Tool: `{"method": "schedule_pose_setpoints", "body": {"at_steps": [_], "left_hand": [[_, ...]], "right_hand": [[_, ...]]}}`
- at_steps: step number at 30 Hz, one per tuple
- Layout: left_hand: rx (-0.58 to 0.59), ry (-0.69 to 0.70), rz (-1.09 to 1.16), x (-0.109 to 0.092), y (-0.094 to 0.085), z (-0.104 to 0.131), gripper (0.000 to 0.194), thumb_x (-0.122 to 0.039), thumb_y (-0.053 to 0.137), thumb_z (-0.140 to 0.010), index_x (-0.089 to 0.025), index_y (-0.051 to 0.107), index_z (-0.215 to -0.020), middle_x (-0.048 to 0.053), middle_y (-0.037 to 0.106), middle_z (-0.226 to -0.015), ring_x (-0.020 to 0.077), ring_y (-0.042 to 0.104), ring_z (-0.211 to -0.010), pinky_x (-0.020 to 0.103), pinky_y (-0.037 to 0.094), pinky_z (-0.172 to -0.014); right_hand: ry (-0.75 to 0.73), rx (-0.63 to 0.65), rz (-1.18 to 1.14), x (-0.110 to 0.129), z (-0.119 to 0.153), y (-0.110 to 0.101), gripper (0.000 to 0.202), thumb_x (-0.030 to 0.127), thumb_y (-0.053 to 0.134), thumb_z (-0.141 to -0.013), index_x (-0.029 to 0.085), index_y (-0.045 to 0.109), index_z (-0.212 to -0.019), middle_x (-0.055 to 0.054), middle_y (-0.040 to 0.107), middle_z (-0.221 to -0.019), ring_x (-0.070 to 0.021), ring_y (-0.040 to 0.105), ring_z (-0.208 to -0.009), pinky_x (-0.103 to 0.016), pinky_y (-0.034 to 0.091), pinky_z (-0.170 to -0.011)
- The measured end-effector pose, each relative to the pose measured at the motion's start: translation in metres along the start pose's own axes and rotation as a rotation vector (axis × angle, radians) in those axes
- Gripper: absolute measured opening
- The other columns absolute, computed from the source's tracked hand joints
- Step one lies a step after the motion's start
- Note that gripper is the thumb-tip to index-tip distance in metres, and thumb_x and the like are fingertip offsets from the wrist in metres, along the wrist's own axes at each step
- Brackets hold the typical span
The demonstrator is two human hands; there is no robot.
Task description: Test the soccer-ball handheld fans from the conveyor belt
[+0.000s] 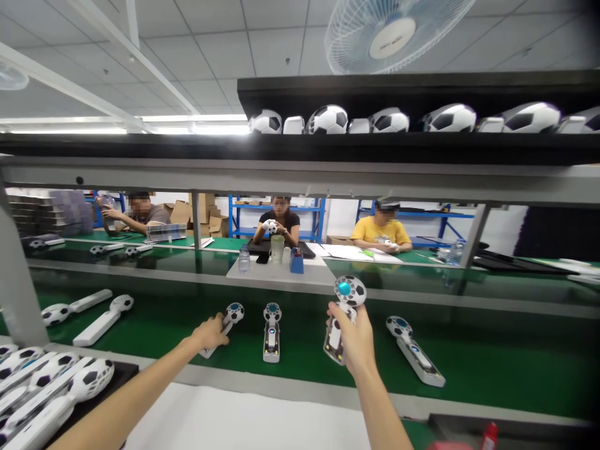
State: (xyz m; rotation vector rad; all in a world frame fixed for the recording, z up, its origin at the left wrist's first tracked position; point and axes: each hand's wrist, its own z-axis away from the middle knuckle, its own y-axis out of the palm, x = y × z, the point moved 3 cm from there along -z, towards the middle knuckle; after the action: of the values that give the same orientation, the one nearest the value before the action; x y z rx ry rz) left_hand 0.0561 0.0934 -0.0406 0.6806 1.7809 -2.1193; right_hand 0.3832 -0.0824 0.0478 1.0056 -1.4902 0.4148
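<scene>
My right hand (354,334) is wrapped round the handle of a white handheld device with a soccer-ball head (350,291), raised above the green belt. A teal disc shows in its head, and its handle is open, baring inner parts. On the left, my left hand (212,332) has its fingers closed round the handle of a similar device (234,312), low over the belt. Between both hands lies another open-handled device (271,334), head pointing away from me. One more open-handled device (416,351) rests at a slant to the right.
Two devices (104,320) lie on the green belt (510,350) at the left. A black tray (126,373) stacked with several devices stands front left. Overhead, a shelf (290,150) carries more. Several people sit across the belt, one in a yellow shirt (382,234). White paper (244,419) lies before me.
</scene>
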Motion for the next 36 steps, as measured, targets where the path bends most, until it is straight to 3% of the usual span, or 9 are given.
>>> {"method": "schedule_pose_setpoints", "body": {"at_steps": [6, 11, 16, 19, 24, 27, 30, 33, 36], "left_hand": [[0.227, -0.109, 0.245, 0.005, -0.007, 0.027, 0.025, -0.031, 0.062, -0.092, -0.013, 0.060, -0.110, 0.002, 0.064, -0.089, 0.0123, 0.061, -0.068, 0.028, 0.055, -0.061], [0.139, 0.010, 0.675, -0.033, -0.012, 0.062, 0.021, -0.031, 0.059, -0.091, -0.014, 0.054, -0.102, 0.001, 0.060, -0.083, 0.0108, 0.058, -0.061, 0.024, 0.049, -0.051], [0.058, 0.236, 1.030, -0.077, -0.052, 0.122, 0.030, -0.036, 0.054, -0.090, -0.020, 0.048, -0.115, 0.007, 0.064, -0.104, 0.0113, 0.058, -0.066, 0.026, 0.050, -0.057], [0.096, 0.284, 1.212, -0.097, -0.070, 0.164, 0.042, -0.034, 0.061, -0.085, -0.022, 0.048, -0.124, 0.009, 0.066, -0.110, 0.0160, 0.062, -0.073, 0.030, 0.053, -0.061], [0.016, 0.275, 1.371, -0.112, -0.083, 0.211, 0.053, -0.031, 0.070, -0.080, -0.023, 0.047, -0.127, 0.011, 0.068, -0.116, 0.0184, 0.068, -0.073, 0.031, 0.054, -0.067], [0.120, 0.339, 1.431, -0.113, -0.090, 0.223, 0.059, -0.029, 0.071, -0.080, -0.025, 0.044, -0.132, 0.010, 0.068, -0.115, 0.0202, 0.070, -0.076, 0.030, 0.053, -0.066], [0.299, 0.406, 1.473, -0.110, -0.098, 0.229, 0.052, -0.027, 0.071, -0.080, -0.022, 0.049, -0.127, 0.009, 0.070, -0.100, 0.0242, 0.071, -0.080, 0.034, 0.054, -0.073], [0.418, 0.498, 1.564, -0.110, -0.102, 0.233, 0.040, -0.021, 0.071, -0.080, -0.021, 0.055, -0.116, 0.006, 0.066, -0.097, 0.0217, 0.068, -0.080, 0.040, 0.056, -0.076], [0.489, 0.627, 1.650, -0.113, -0.103, 0.237, 0.043, -0.014, 0.069, -0.078, -0.025, 0.054, -0.117, 0.003, 0.062, -0.100, 0.0166, 0.063, -0.078, 0.039, 0.057, -0.071]], "right_hand": [[0.308, -0.018, -0.187, 0.003, 0.005, 0.004, 0.018, 0.029, 0.068, -0.089, 0.014, 0.059, -0.091, 0.003, 0.063, -0.071, -0.0106, 0.060, -0.055, -0.023, 0.051, -0.052], [0.548, 0.055, -0.338, 0.010, 0.016, 0.017, 0.017, 0.020, 0.054, -0.098, 0.012, 0.059, -0.083, -0.001, 0.066, -0.078, -0.0137, 0.067, -0.069, -0.028, 0.058, -0.064], [0.521, 0.144, -0.470, 0.036, 0.039, 0.036, 0.013, 0.003, 0.051, -0.087, 0.010, 0.062, -0.088, -0.012, 0.073, -0.087, -0.0226, 0.073, -0.088, -0.037, 0.062, -0.079], [0.518, 0.247, -0.507, 0.052, 0.055, 0.045, 0.020, 0.002, 0.055, -0.081, 0.008, 0.065, -0.097, -0.015, 0.074, -0.097, -0.0245, 0.073, -0.089, -0.035, 0.062, -0.073], [0.525, 0.557, -0.579, 0.073, 0.085, 0.058, 0.032, 0.011, 0.065, -0.074, 0.009, 0.071, -0.105, -0.014, 0.073, -0.093, -0.0196, 0.069, -0.072, -0.027, 0.058, -0.062], [0.467, 0.722, -0.621, 0.085, 0.104, 0.069, 0.035, 0.014, 0.068, -0.079, 0.015, 0.072, -0.114, -0.012, 0.072, -0.113, -0.0182, 0.070, -0.079, -0.027, 0.059, -0.070], [0.400, 0.721, -0.652, 0.097, 0.117, 0.079, 0.037, 0.013, 0.066, -0.082, 0.019, 0.071, -0.118, -0.008, 0.060, -0.137, -0.0224, 0.068, -0.103, -0.026, 0.060, -0.070], [0.404, 0.829, -0.653, 0.106, 0.125, 0.087, 0.041, 0.019, 0.069, -0.080, 0.019, 0.071, -0.121, -0.012, 0.069, -0.123, -0.0183, 0.071, -0.081, -0.022, 0.057, -0.065], [0.403, 0.909, -0.626, 0.110, 0.130, 0.088, 0.042, 0.026, 0.070, -0.080, 0.021, 0.070, -0.122, -0.012, 0.074, -0.098, -0.0137, 0.066, -0.062, -0.020, 0.051, -0.057]]}}
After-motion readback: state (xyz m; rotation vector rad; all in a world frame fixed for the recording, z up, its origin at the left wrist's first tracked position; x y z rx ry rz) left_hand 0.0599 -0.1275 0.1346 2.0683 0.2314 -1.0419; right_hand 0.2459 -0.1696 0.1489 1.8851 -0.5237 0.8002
